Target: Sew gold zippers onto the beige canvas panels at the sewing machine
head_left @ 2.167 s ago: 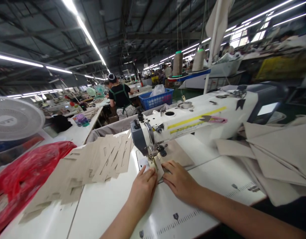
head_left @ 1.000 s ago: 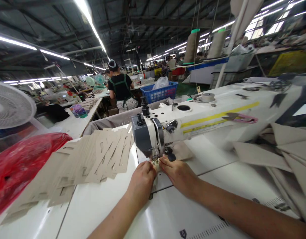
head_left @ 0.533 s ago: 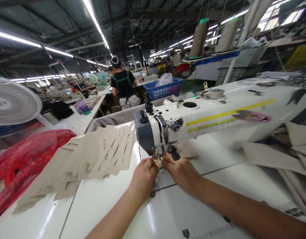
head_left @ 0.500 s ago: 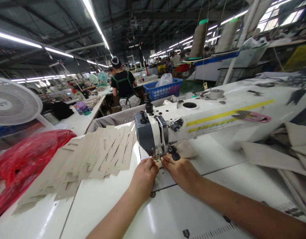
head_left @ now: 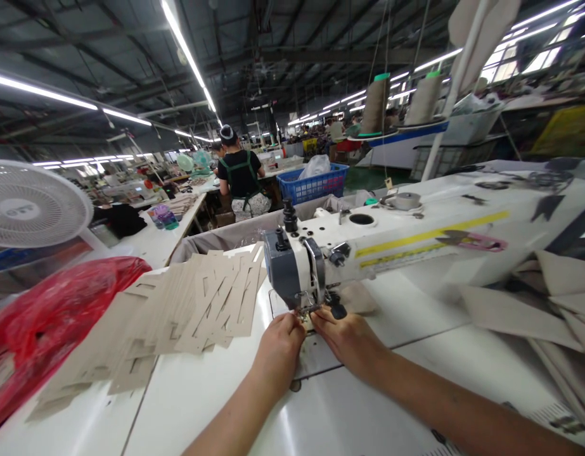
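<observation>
A white and grey sewing machine (head_left: 296, 269) stands before me, its presser foot low between my hands. My left hand (head_left: 280, 348) is closed, thumb and fingers pinched together just left of the foot; what sits in the pinch is hidden. On the other side, my right hand (head_left: 349, 339) has its fingers pressed together and pointing at the needle area. A beige fabric piece (head_left: 361, 299) lies on the machine bed behind that hand, partly covered by it and seemingly under its fingertips.
Beige cut-out pieces (head_left: 178, 310) fan out at left beside a red plastic bag (head_left: 83, 304) and a white fan (head_left: 35, 206). More beige fabric (head_left: 520, 310) is heaped at right. Thread cones (head_left: 375, 107) stand above the machine; a blue basket (head_left: 315, 183) and another person (head_left: 242, 174) are beyond.
The view has shifted slightly, so the whole scene sits a little lower. Both hands keep nearly the same place and pose at the presser foot.
</observation>
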### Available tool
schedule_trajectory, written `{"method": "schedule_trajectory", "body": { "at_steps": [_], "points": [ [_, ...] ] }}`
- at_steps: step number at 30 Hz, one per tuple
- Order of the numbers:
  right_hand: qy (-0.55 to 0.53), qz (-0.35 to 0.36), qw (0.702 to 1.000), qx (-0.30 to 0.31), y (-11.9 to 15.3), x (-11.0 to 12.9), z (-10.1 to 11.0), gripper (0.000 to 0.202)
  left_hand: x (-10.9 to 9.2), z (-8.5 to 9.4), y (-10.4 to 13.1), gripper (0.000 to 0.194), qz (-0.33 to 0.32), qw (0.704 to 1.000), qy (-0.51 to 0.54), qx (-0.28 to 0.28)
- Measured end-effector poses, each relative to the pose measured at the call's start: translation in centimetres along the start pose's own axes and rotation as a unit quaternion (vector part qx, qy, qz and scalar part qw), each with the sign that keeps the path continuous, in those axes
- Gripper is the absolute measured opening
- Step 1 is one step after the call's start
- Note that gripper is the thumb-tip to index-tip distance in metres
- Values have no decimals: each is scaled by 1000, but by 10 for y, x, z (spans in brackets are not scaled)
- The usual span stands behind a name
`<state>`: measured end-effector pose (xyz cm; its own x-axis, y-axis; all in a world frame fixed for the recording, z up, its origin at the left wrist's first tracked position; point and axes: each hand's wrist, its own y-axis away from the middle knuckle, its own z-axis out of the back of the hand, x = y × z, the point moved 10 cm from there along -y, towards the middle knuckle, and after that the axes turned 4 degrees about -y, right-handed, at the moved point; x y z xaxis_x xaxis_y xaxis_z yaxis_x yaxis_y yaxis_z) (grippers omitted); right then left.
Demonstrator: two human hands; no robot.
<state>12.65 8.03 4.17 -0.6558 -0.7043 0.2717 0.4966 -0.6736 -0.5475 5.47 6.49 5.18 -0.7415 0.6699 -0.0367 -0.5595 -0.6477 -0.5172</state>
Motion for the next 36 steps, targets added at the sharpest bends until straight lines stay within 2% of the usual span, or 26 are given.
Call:
{"method": "schedule_trajectory", "body": {
  "at_steps": [11,20,23,26,29,31,34,36],
  "points": [
    [-3,14,1000,5,-2,4,0,22,1,1,1,16,-3,1000,-11,-13],
    [2,5,999,42,-2,4,-11,24,0,1,0,10,-22,1000,-4,-14],
    [13,-4,999,44,-5,-5,-5,19,2,3,-1,10,-22,999,-5,-22],
    [49,-38,997,35,-5,-25,15,10,1,10,-1,11,-22,999,-7,-36],
    [100,-77,992,25,12,-33,33,10,-15,22,2,11,-31,998,-3,-50],
    [96,-70,992,31,32,-19,31,18,-38,24,8,10,-74,996,-2,-40],
    [-61,-35,996,52,70,16,16,23,-74,14,19,26,-176,984,-15,-4],
    [-181,-61,979,66,96,25,10,17,-83,9,22,24,-203,979,4,13]
  ]
}}
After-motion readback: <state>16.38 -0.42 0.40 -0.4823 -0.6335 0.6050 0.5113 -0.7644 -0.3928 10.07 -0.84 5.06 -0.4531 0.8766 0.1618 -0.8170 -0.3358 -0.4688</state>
